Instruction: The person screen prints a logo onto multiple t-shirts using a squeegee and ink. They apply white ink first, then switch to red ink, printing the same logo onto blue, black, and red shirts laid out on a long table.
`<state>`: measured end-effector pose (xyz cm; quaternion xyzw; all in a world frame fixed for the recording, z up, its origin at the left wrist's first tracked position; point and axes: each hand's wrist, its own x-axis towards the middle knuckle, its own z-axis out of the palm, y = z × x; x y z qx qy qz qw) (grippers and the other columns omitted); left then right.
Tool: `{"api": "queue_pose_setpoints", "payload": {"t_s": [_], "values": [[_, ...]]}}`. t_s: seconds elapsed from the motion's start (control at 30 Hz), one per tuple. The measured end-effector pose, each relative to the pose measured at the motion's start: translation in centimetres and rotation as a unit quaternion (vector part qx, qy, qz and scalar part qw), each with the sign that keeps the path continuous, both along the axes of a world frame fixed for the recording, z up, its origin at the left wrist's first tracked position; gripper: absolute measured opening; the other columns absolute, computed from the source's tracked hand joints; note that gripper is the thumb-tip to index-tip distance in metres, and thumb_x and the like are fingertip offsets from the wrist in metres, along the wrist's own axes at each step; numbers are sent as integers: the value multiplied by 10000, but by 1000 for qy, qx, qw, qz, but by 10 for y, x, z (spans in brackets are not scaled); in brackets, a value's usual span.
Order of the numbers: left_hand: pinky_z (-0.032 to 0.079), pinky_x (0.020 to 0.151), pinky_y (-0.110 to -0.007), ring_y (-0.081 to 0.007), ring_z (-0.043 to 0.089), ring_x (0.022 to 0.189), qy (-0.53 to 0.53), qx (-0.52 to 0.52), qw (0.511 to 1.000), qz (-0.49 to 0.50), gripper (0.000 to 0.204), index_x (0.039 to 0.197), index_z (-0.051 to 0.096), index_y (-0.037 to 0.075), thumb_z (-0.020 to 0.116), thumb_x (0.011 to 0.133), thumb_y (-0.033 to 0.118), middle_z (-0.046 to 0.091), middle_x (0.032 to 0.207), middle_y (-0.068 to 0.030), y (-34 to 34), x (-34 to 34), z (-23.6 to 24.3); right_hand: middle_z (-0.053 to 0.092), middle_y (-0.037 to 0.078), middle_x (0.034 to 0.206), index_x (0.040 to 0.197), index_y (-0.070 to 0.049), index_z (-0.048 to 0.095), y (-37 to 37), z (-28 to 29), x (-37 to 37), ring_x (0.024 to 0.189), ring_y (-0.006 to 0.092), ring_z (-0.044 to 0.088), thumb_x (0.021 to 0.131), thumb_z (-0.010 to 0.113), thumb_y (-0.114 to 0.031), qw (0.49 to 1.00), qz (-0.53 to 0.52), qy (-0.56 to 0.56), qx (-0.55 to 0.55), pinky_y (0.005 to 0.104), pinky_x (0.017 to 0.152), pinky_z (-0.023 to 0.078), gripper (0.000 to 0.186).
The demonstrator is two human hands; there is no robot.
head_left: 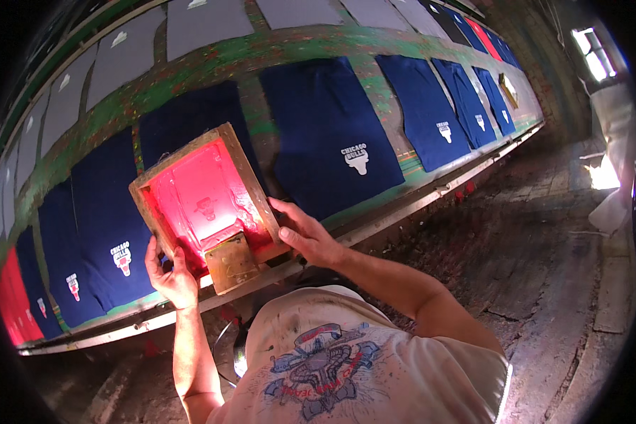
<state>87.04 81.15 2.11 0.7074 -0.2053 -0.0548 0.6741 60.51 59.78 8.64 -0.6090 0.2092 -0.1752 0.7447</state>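
Note:
I hold a wooden screen-printing frame (237, 160) over a navy fabric piece, with my left hand (169, 272) gripping its lower-left side and my right hand (304, 233) closed on its right side. Bright pink-red ink (191, 191) coats the mesh, where a small emblem shows. A wooden squeegee (227, 265) rests across the near end of the frame. To the right lies a navy piece (318, 120) with a white printed logo. The navy piece at left (106, 205) bears a white logo with red in it.
The long table (275, 47) is green and paint-speckled, with a metal front rail (445, 191). Grey pieces (124, 56) line its far side, red fabric (14, 297) its left end. A small wooden frame (509, 92) sits at the right. Behind me is plank flooring (544, 297); a window (592, 53) is at right.

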Motion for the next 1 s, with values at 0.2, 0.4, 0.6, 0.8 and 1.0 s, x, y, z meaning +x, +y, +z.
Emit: {"api": "queue_pose_setpoints", "payload": {"t_s": [0.2,0.4,0.6,0.8,1.0], "values": [[578,956,-306,-146,707,1072,-71,33,997,-10,440,1309,785,50,735,926,-161,752,1330,-77,-67,-53,21,483,140,1700,1741,33,311,-23,-3,-45,1584,220,441,1193,549,-190,989,-127,-58,58,419,1342,325,637],[536,1115,-382,-265,684,1299,-15,4,998,-54,443,1234,797,23,709,853,-184,691,1399,-186,-152,-156,25,569,111,1550,1605,17,541,-102,-27,-143,1432,213,541,1161,632,-221,971,-230,-41,-45,389,1262,391,511],[513,1182,-401,-288,695,1316,-11,6,998,-65,465,1248,761,23,727,832,-182,723,1371,-178,-234,-247,-6,650,137,1441,1536,42,627,-188,-37,-243,1344,235,615,1116,728,-232,963,-227,93,-111,371,1186,458,511],[573,1085,-333,-202,680,1304,128,-26,989,-64,639,1467,660,46,669,896,-241,677,1509,-130,-260,-294,-28,662,210,1469,1534,65,623,-228,-43,-287,1396,317,612,1064,787,-299,958,-166,176,-157,422,1213,453,617],[570,1061,-314,-193,682,1310,214,-41,975,-40,722,1591,597,44,630,930,-246,662,1558,-135,-262,-301,-36,627,262,1555,1568,70,599,-235,-51,-295,1477,371,573,1047,789,-287,957,-134,170,-191,461,1266,419,659]]}}
